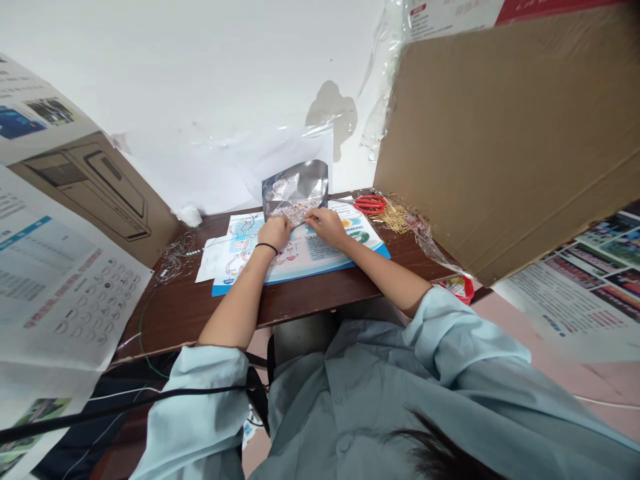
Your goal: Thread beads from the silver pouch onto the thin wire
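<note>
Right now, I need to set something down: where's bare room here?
The wooden desk is bare along its front edge, below the printed chart, and right of it by the cardboard panel. Crowded: the back, with foil bag, red-handled scissors and gold pins, and the left, by tangled wire.

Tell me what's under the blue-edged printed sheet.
A white paper sticks out past the left edge of the blue-edged printed sheet, and both lie on the brown desk. Anything else beneath the sheet is covered.

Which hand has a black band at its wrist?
The left hand: a thin black band circles its wrist, while the right hand has a bare wrist.
</note>
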Demonstrator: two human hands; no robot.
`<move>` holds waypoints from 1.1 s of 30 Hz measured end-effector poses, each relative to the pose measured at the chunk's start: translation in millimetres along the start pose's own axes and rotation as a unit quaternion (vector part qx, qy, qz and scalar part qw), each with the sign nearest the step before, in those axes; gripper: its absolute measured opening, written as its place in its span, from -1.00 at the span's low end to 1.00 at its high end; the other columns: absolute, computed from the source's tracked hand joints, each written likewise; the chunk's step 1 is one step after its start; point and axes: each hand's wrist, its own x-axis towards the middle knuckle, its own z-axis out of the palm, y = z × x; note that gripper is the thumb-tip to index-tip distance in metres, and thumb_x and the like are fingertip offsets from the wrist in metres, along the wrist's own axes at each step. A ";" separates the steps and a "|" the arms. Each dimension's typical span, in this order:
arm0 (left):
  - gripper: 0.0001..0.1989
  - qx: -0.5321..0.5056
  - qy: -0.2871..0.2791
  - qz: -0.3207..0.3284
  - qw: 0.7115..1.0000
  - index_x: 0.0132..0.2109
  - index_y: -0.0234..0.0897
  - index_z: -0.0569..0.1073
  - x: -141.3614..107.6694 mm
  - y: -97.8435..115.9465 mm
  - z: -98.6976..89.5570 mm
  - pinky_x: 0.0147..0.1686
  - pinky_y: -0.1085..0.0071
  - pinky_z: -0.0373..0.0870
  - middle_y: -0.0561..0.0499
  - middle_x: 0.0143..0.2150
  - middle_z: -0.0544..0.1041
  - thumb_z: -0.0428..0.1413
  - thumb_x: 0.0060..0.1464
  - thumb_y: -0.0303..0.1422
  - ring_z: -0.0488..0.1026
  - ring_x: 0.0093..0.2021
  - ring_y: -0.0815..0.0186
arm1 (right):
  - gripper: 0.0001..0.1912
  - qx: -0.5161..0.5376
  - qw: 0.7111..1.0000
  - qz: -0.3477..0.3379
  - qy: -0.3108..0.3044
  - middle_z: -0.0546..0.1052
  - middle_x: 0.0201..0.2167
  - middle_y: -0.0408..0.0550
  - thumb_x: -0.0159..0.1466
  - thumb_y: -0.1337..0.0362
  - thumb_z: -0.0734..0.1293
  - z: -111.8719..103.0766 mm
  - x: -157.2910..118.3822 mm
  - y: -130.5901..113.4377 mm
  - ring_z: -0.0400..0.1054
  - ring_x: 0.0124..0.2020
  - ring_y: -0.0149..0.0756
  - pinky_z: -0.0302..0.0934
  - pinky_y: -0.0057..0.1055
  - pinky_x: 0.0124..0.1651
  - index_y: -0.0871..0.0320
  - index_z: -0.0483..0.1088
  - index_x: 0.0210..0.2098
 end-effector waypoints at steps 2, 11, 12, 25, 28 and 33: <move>-0.78 -0.084 -0.022 -0.021 0.996 -0.53 -0.25 0.40 -1.5 6.8 1.8 -0.30 0.44 0.29 -0.01 -0.53 0.46 0.23 0.01 -0.49 0.37 -0.42 0.31 | -0.87 0.002 1.000 0.000 0.002 0.56 -0.33 -0.07 0.29 0.37 0.29 -0.4 -0.3 -1.0 0.35 -0.22 -0.22 0.18 -0.33 -0.07 0.13 0.50 -0.31; -0.81 -0.431 -0.131 -0.175 0.876 -0.43 -0.36 0.42 -9.1 26.5 10.1 -0.42 0.62 0.32 0.02 -0.47 0.52 0.15 0.12 -0.62 0.38 -0.49 0.54 | -0.82 0.013 0.998 -0.022 0.051 0.52 -0.29 -0.02 0.33 0.35 0.22 -3.8 -1.5 -5.5 0.31 -0.19 -0.20 0.19 -0.30 0.00 0.12 0.45 -0.35; -0.82 -0.442 -0.133 -0.178 0.869 -0.42 -0.36 0.43 -8.9 25.4 10.2 -0.38 0.62 0.36 0.01 -0.45 0.53 0.17 0.11 -0.63 0.42 -0.45 0.53 | -0.82 0.017 0.998 -0.022 0.053 0.52 -0.29 -0.01 0.33 0.35 0.22 -4.0 -1.4 -6.0 0.31 -0.19 -0.20 0.20 -0.29 0.00 0.12 0.44 -0.35; -0.79 -0.463 -0.110 -0.183 0.860 -0.41 -0.35 0.45 -5.7 19.6 11.5 -0.40 0.61 0.39 0.01 -0.45 0.53 0.10 0.19 -0.61 0.36 -0.50 0.55 | -0.84 0.006 0.997 -0.037 0.064 0.50 -0.34 -0.04 0.31 0.35 0.23 -1.8 -0.9 -6.5 0.32 -0.22 -0.22 0.19 -0.32 -0.04 0.11 0.38 -0.40; -0.80 -0.461 -0.117 -0.179 0.861 -0.42 -0.36 0.46 -5.5 19.4 11.1 -0.39 0.60 0.39 0.00 -0.44 0.53 0.12 0.17 -0.61 0.37 -0.49 0.54 | -0.84 0.000 0.997 -0.034 0.064 0.50 -0.34 -0.04 0.31 0.34 0.23 -1.6 -1.8 -6.5 0.32 -0.24 -0.24 0.17 -0.34 -0.07 0.12 0.38 -0.40; -0.80 -0.471 -0.127 -0.182 0.854 -0.39 -0.39 0.51 -6.3 20.2 10.6 -0.33 0.59 0.43 -0.03 -0.40 0.56 0.10 0.13 -0.68 0.43 -0.43 0.52 | -0.85 -0.004 0.997 -0.023 0.067 0.52 -0.33 -0.05 0.31 0.36 0.24 -1.6 -3.2 -7.6 0.33 -0.26 -0.26 0.13 -0.35 -0.11 0.13 0.39 -0.38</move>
